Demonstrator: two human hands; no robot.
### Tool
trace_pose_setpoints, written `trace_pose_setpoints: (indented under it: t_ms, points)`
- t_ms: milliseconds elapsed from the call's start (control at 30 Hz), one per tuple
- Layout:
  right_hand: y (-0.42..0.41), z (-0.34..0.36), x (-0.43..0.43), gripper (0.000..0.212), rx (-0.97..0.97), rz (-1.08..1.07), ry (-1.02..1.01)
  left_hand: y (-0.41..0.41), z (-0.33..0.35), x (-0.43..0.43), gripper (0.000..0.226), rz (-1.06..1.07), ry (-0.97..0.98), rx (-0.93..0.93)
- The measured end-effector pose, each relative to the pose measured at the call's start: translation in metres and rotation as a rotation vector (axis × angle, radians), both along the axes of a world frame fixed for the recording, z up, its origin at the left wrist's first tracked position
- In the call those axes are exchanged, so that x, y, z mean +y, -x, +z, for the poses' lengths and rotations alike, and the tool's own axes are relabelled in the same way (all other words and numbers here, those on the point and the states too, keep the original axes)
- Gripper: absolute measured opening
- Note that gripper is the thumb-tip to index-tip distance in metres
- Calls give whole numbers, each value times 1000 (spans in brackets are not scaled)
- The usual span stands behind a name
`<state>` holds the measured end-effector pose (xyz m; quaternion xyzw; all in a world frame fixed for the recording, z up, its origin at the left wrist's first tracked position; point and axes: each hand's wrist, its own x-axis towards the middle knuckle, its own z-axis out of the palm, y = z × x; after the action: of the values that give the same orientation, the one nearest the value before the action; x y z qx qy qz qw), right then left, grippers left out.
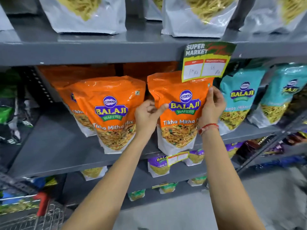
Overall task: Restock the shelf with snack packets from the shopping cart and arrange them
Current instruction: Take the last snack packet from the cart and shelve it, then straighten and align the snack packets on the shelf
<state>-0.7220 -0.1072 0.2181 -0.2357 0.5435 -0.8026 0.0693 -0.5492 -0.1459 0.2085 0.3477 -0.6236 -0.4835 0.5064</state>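
Head view. Fingers [210,90] of right hand [211,107] pinch right edge of orange packet [180,112]; left hand [147,113] pinches left edge. Packet between hands, long axis upright, base at front lip of grey shelf [54,146], beside matching orange packet [110,112] on left. Both hands equally near.

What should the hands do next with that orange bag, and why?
Probably nudge the orange Tikha Mitha Mix snack packet, held by the left hand and right hand, back onto the grey metal shelf: its base overhangs the front edge.
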Motion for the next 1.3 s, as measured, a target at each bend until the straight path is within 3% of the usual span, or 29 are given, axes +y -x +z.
trace_pose_setpoints:
  t_ms: [267, 400, 567, 667, 867, 1000, 1133, 1233, 1300]
  points:
    - [19, -18, -16, 16, 60, 73, -98, 16, -15, -16, 13, 41, -7, -74]
    - [22, -22, -16, 14, 46, 57, -62, 13, -22, -11, 26, 47, 9, -172]
    - [-13, -36, -1, 6, -25, -149, -64, -7, -59, 21, 52, -16, -10, -292]
    - [-59, -50, 15, 15, -12, -178, -74, -33, -86, 39, 47, -31, 6, -361]
    - [-180, -73, 29, 6, 177, 199, -150, -123, -109, 40, 27, 71, 51, -434]
    - [-246, -79, 17, 9, 373, 445, -219, -188, -104, 17, 12, 265, -2, -319]
    - [-298, -95, -15, 37, 510, 710, -479, -231, -103, -30, 18, 434, -24, -257]
    - [-327, -103, -44, 50, 534, 845, -723, -248, -109, -70, 29, 326, -169, -227]
    - [-342, -105, -61, 56, 491, 852, -763, -256, -112, -93, 36, 274, -181, -268]
